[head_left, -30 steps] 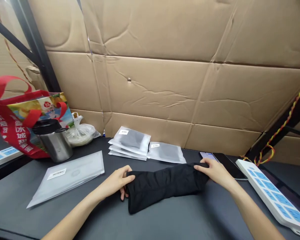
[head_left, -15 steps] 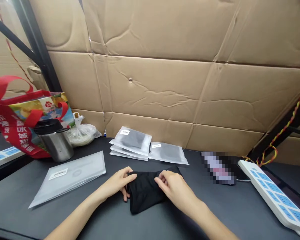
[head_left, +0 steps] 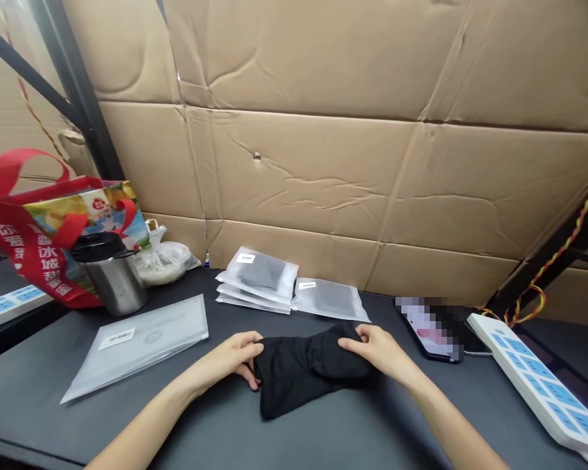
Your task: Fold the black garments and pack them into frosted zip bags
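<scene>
A folded piece of black cloth lies in front of me on the dark tabletop; I cannot tell what kind of garment or item it is. My left hand pinches its left end, thumb on top and fingers partly hidden beneath. At the right end, my right hand grips the upper edge between thumb and fingers. The cloth is creased, with a fold raised near its middle. Behind it sit several frosted plastic bags in a stack, with another bag beside them.
To the left lie flat frosted bags with a barcode label. A steel bottle, a red carrier bag and a tied plastic bag stand behind. On the right are a phone and a power strip. Cardboard forms the back wall.
My right hand has moved right, from the cloth's middle to its right end. The cloth now spreads wider to the right. My left hand keeps its hold on the left end.
</scene>
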A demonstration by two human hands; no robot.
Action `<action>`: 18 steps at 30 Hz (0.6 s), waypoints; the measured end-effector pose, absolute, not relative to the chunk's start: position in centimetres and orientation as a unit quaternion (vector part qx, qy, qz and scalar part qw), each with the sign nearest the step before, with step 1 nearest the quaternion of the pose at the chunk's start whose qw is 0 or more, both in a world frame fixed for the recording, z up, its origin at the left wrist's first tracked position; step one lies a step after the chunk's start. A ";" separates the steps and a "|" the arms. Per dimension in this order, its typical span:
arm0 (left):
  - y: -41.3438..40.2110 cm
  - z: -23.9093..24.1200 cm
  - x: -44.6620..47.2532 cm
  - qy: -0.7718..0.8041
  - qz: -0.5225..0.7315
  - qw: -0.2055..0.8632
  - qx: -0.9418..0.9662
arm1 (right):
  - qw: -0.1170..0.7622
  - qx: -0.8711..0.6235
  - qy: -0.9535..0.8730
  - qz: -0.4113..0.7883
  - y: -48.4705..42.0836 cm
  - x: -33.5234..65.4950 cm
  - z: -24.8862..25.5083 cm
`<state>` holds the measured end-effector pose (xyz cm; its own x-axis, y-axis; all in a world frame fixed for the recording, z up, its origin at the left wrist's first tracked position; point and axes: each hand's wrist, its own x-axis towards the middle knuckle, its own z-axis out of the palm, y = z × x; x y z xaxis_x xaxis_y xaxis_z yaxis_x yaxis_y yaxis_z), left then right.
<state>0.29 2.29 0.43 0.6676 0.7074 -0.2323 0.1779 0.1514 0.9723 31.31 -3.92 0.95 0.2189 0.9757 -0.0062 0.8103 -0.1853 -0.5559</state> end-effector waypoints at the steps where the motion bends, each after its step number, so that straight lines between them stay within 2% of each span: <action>1: 2.1 0.3 0.7 0.353 0.194 0.667 0.626 | 0.229 -0.751 -0.594 0.175 -4.0 31.3 1.6; 5: 1.6 -0.3 3.0 0.352 0.187 0.653 0.644 | 0.193 -0.784 -0.589 0.038 -4.8 28.7 4.1; 8: 1.6 -0.7 4.1 0.359 0.189 0.653 0.640 | 0.166 -0.748 -0.640 -0.058 -6.1 24.1 4.7; 13: 1.5 0.0 3.1 0.362 0.183 0.642 0.651 | 0.190 -0.587 -0.784 0.074 -8.5 21.0 4.0; 15: 1.4 1.3 1.4 0.396 0.178 0.552 0.712 | 0.191 -0.541 -0.813 0.095 -8.8 22.2 4.0; 18: 2.1 3.4 -3.0 0.451 0.171 0.332 0.810 | 0.152 -0.480 -0.857 0.107 -8.4 24.2 3.7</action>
<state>-2.96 2.09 3.44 0.5345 0.8449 -0.0220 0.6169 -0.3723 0.6934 24.17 -8.41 3.69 -0.4933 0.8555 0.1577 0.7907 0.5165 -0.3286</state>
